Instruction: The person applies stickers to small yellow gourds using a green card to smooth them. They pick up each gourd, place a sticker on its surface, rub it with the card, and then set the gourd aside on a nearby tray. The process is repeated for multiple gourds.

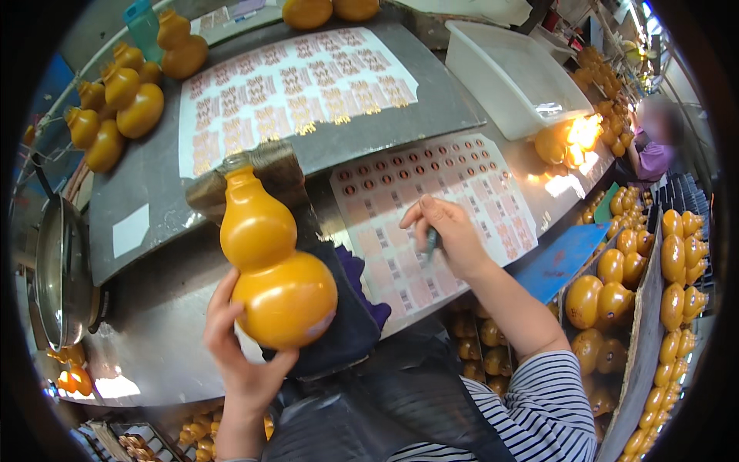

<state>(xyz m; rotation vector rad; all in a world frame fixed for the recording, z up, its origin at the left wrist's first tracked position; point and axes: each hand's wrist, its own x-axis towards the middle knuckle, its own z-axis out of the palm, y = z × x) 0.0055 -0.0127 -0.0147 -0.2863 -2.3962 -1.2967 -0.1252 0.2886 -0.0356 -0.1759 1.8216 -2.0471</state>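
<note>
1. One orange double-bulbed gourd [281, 296] lies tilted in the middle of the bench, its narrow neck on one brown wooden rest [281, 173] and its wide bulb over a dark pad [350, 323] with a purple scalloped edge
2. One left hand [242, 346] cups that gourd from below, curved widely around the big bulb, fingers along its left side and thumb beneath
3. One right hand [454, 242], partly curled, has hold of one small dark tool [431, 245], blurred at its lower end; the exact finger contact I cannot tell
4. Two printed sheets: the near sheet [400, 246], under the right hand, bears two rows of dark round labels at its far end; the far sheet [296, 92] lies on one grey board [443, 100]
5. One small white card [131, 231] sits on the board's left part, near one round pan [60, 266]
6. One translucent bin [516, 81] stands beyond the near sheet, and one blue panel [558, 263] lies right of it
7. Gourds in the right-hand crates [643, 339] are too many to count
8. One other person [654, 154], in purple, is at the far right
</note>
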